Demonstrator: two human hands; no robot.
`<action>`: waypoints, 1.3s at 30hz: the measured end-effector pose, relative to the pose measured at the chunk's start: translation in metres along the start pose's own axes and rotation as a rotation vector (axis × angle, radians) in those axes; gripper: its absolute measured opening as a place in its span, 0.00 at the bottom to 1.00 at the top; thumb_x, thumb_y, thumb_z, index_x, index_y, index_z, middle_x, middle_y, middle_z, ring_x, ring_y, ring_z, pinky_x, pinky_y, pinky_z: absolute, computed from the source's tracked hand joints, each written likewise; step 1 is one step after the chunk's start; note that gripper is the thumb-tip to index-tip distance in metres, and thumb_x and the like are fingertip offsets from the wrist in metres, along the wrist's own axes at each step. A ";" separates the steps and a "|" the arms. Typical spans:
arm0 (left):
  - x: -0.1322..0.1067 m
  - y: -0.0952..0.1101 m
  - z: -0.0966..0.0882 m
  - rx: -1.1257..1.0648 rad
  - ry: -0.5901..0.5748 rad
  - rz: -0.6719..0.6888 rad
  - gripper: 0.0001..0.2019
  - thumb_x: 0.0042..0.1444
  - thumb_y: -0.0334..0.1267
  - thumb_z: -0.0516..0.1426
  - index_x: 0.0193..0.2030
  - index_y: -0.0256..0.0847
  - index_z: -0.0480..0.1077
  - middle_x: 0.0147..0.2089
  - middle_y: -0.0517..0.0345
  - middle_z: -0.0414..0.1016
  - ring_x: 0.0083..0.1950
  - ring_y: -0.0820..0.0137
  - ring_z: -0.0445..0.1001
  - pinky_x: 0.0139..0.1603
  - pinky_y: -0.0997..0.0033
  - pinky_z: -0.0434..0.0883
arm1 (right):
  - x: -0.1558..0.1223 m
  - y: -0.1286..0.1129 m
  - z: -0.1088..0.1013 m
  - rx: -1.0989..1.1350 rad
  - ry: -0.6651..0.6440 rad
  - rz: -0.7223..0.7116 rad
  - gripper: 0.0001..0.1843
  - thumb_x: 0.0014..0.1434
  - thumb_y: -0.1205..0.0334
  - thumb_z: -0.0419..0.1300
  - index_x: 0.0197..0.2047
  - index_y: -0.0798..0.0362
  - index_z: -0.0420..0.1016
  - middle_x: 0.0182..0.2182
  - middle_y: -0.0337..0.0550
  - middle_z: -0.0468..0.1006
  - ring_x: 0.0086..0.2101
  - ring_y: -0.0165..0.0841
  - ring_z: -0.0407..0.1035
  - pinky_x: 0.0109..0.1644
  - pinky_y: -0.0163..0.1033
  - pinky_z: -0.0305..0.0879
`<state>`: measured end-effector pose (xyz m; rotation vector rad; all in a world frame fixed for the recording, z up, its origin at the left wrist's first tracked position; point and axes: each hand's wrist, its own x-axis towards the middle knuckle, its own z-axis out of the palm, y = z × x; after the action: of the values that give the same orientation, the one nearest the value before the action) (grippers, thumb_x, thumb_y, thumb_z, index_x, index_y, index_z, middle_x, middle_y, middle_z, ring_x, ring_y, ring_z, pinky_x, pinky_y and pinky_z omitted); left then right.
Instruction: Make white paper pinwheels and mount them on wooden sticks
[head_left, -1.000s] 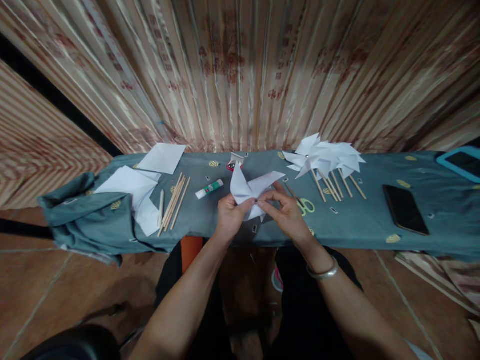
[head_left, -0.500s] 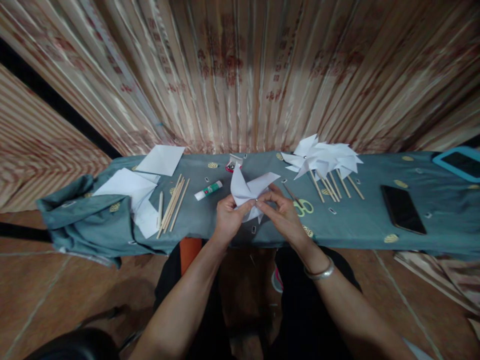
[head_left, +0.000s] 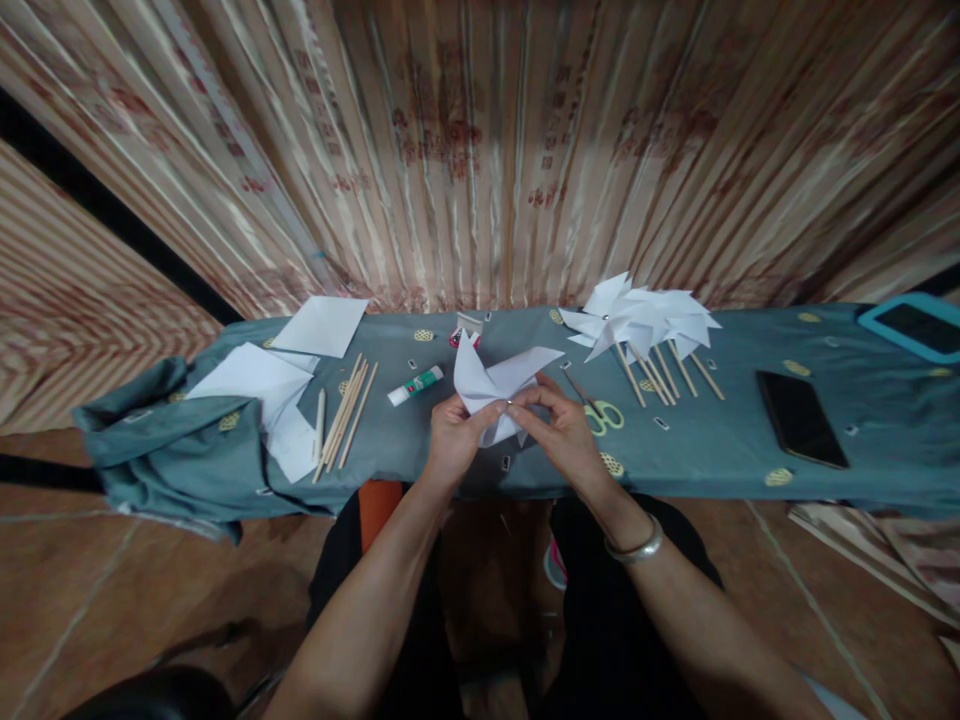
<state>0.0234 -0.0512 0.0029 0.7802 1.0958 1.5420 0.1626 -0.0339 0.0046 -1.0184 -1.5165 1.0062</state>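
Observation:
A half-folded white paper pinwheel (head_left: 499, 380) is held above the near edge of the cloth-covered bench (head_left: 712, 450). My left hand (head_left: 454, 440) pinches its left side with thumb and fingers closed. My right hand (head_left: 566, 435) pinches the paper's centre from the right, its fingertips meeting those of the left hand. A silver bangle (head_left: 636, 545) sits on my right wrist. A green-capped glue stick (head_left: 415, 384) lies just left of the paper, and green-handled scissors (head_left: 600, 412) lie just right of my right hand.
Finished paper pinwheels on sticks (head_left: 645, 325) lie at the back right. Loose wooden sticks (head_left: 345, 408) and white paper sheets (head_left: 262, 385) lie at the left. A black phone (head_left: 799, 418) and a blue-cased tablet (head_left: 911, 325) rest at the right. A striped curtain hangs behind.
Both hands and the paper have stayed together, shifting slightly left in the view; the fingers keep working at the paper's centre.

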 end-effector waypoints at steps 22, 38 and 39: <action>-0.003 -0.005 -0.003 -0.019 0.001 -0.099 0.17 0.30 0.40 0.73 0.30 0.36 0.79 0.29 0.54 0.82 0.28 0.69 0.76 0.36 0.67 0.73 | 0.011 0.003 -0.005 0.367 -0.089 0.466 0.19 0.34 0.53 0.75 0.29 0.54 0.82 0.25 0.38 0.81 0.25 0.31 0.70 0.31 0.37 0.65; 0.000 -0.006 -0.007 0.056 0.055 -0.106 0.18 0.30 0.41 0.73 0.30 0.34 0.80 0.30 0.52 0.82 0.29 0.65 0.78 0.36 0.66 0.74 | 0.015 0.003 -0.001 0.251 -0.105 0.328 0.20 0.37 0.48 0.72 0.26 0.57 0.80 0.20 0.36 0.75 0.24 0.30 0.66 0.28 0.34 0.61; 0.000 -0.006 -0.007 0.056 0.053 -0.106 0.18 0.30 0.41 0.73 0.30 0.34 0.80 0.30 0.52 0.82 0.30 0.65 0.78 0.36 0.66 0.74 | 0.015 0.003 -0.001 0.249 -0.108 0.327 0.20 0.37 0.48 0.72 0.26 0.57 0.80 0.20 0.36 0.75 0.23 0.30 0.66 0.28 0.34 0.61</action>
<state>0.0194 -0.0527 -0.0054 0.7109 1.2053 1.4554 0.1622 -0.0185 0.0058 -1.0657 -1.2916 1.4620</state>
